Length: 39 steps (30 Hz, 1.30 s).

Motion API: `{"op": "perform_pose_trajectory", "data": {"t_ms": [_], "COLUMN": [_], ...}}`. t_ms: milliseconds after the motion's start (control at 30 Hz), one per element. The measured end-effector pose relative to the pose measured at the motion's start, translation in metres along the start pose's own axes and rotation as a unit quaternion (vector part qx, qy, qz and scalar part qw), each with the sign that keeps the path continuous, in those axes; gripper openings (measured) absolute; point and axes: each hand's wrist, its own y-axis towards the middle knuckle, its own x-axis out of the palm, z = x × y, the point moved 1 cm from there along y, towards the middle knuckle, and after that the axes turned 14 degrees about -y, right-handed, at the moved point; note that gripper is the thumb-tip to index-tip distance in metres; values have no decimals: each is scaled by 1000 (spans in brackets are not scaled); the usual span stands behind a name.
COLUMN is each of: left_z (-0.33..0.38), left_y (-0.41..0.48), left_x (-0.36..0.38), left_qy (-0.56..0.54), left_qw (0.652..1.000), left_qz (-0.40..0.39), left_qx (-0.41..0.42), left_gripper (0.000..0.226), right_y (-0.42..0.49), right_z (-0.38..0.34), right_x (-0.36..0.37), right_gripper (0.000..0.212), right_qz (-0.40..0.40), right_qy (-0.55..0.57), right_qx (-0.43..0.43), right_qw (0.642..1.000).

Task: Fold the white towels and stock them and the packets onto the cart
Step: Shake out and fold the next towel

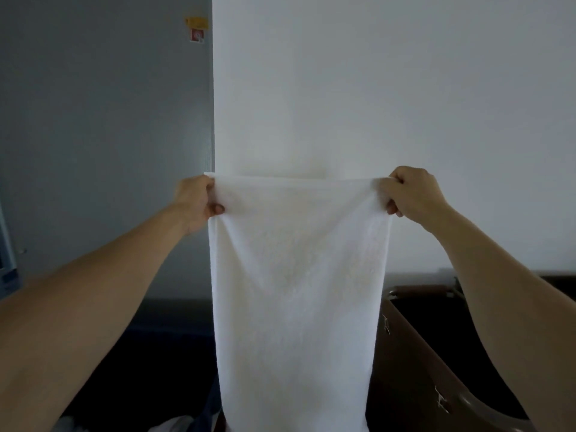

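Towel (pixel 299 275) is held up in front of me, against the white wall (pixel 374 88). Its long axis is vertical: the short top edge runs level from side to side and the rest drops straight down, out of view at the bottom.

Left hand (pixel 196 201) grips the top left corner and right hand (pixel 411 194) the top right, fingers curled round the cloth. The edge between them is taut. The hands are level and about equally far out, so neither is nearer.

I judge the fold comes next. With the cloth hanging lengthwise, that means either bringing corner to corner to halve the width, or lowering it to lay flat — no table in view.

Brown bin (pixel 414 353) is low on the right, beside the towel's edge. I can't tell if it belongs to the cart. No packets in sight.
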Motion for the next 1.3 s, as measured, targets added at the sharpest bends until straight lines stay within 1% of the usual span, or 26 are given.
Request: {"op": "perform_pose_trajectory", "data": {"t_ms": [33, 133, 200, 300, 367, 400, 433, 500, 567, 600, 667, 733, 767, 833, 900, 933, 1000, 1033, 1067, 1133, 1200, 1233, 1267, 1300], "left_z": [-1, -4, -7, -12, -17, -19, -21, -24, -27, -28, -33, -40, -42, -46, -48, -49, -47, -43, -37, -15, 9, 17, 20, 20], "left_y": [0, 0, -1, 0, 1, 1, 1, 1, 1, 1, 1, 3, 4, 8, 12, 13, 17, 19, 21, 26, 32, 35, 36, 37], "left_x": [-1, -1, 1, 2, 3, 3, 3, 1, -5, -7, -13, -19, -22, -27, -30, -30, -24, -20, -13, 4, 22, 28, 31, 30], "left_qy": [7, 23, 27, 31, 37, 42, 47, 49, 41, 43, 59, 63, 59, 49, 71, 93, 120, 113, 85, 14, -42, -52, -48, -31], "left_qw": [1000, 999, 999, 999, 999, 999, 999, 999, 999, 999, 997, 996, 995, 992, 984, 981, 980, 983, 987, 991, 986, 984, 985, 988], "left_qz": [13, 36, 38, 26, 16, 12, 7, -6, -21, -32, -56, -66, -75, -117, -162, -171, -154, -139, -124, -96, -89, -88, -80, -67], "left_qx": [0, 8, 9, 3, -1, -3, -3, -2, -2, -2, 1, 9, 10, 3, 1, 8, 36, 50, 61, 97, 132, 143, 143, 134], "left_gripper": [26, 26, 25, 25, 26, 26, 25, 23, 20, 19, 18, 17, 16, 9, 17, 19, 17, 11, 2, 11, 11, 10, 11, 11], "right_y": [-2, -9, -11, -10, -9, -8, -7, -7, -8, -9, -12, -13, -12, -9, -7, -7, -4, 0, 6, 21, 38, 42, 43, 42], "right_z": [2, 9, 14, 26, 33, 36, 38, 40, 42, 44, 47, 53, 56, 61, 62, 61, 55, 49, 41, 25, 8, 2, 0, 0], "right_x": [0, 2, 3, 9, 11, 11, 11, 13, 16, 17, 18, 22, 26, 32, 39, 42, 47, 46, 42, 27, 11, 8, 10, 13], "right_gripper": [21, 39, 42, 36, 29, 30, 31, 34, 38, 36, 22, 11, 10, 14, 15, 16, 17, 20, 22, 24, 16, 13, 11, 16], "right_qz": [-19, -73, -73, -40, -30, -36, -45, -72, -113, -138, -189, -209, -198, -156, -120, -109, -87, -68, -43, 41, 143, 172, 184, 181], "right_qy": [4, -3, -8, 14, 73, 103, 107, 70, 67, 62, 27, 6, 10, 45, 100, 135, 193, 218, 246, 299, 290, 266, 237, 211], "right_qx": [-9, -28, -20, -3, 8, 16, 18, 13, 12, 8, -8, -13, -5, 27, 60, 75, 106, 118, 122, 105, 63, 50, 46, 52], "right_qw": [1000, 997, 997, 999, 997, 994, 993, 995, 991, 988, 982, 978, 980, 986, 986, 982, 971, 966, 960, 948, 944, 947, 953, 959]}}
